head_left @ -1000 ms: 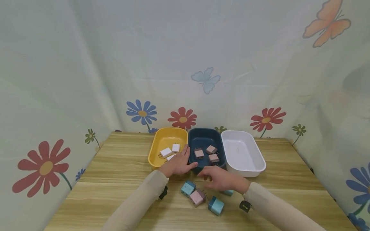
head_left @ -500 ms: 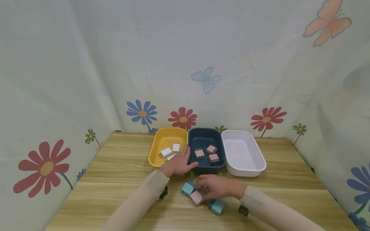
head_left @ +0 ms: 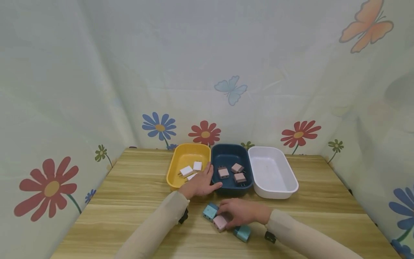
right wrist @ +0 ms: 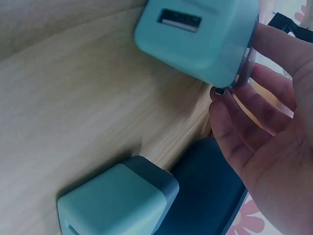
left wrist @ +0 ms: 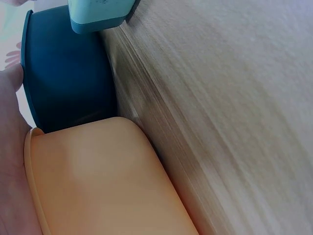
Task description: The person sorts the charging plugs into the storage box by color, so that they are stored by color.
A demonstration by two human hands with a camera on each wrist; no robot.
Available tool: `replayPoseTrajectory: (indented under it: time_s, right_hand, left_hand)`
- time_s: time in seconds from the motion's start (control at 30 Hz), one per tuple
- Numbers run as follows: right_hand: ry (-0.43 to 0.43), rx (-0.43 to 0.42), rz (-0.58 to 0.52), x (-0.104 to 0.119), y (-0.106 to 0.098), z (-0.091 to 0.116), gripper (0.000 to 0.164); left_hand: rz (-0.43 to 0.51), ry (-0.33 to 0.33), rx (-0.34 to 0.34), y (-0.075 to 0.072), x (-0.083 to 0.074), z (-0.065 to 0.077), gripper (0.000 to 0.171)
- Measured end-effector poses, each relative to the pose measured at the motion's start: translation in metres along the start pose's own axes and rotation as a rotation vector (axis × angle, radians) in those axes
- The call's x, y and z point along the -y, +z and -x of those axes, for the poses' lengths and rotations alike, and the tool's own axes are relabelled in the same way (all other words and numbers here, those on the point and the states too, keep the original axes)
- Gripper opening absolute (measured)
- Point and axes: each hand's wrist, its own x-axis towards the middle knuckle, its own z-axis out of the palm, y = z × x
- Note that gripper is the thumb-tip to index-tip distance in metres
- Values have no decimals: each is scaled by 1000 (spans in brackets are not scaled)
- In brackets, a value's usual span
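On the table, my right hand (head_left: 240, 212) pinches a pink charger plug (head_left: 220, 223) between thumb and fingers. Its metal prongs show by the fingertips in the right wrist view, where a teal charger plug (right wrist: 200, 39) partly covers it. One teal plug (head_left: 210, 211) lies just left of the pink one, and another (head_left: 243, 233) lies to its right. A further teal plug (right wrist: 117, 196) beside the navy tray is hidden under my hand in the head view. My left hand (head_left: 200, 182) rests with straight fingers across the adjoining rims of the yellow tray (head_left: 173, 160) and navy tray (head_left: 230, 148).
Three trays stand side by side at the back of the wooden table (head_left: 129, 212). White plugs (head_left: 185, 171) lie in the yellow tray, and pink plugs (head_left: 240, 177) in the navy one. The white tray (head_left: 270, 169) is on the right. A patterned cloth (head_left: 181, 72) hangs behind.
My right hand has moved down and left from in front of the navy tray, and its fingers have closed around the pink plug. The left hand has stayed on the rims.
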Motion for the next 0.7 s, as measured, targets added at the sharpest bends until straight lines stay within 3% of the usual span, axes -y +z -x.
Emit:
replayPoseTrajectory:
  time_s: [0.37,0.7]
  right_hand:
    - [11,15,27,2,4,-1,41]
    - [-16,-9,-16,7,1,2,41]
  left_hand:
    - [0,7,2,0,1,-1,93]
    - [11,2,5,-1,0,1,94]
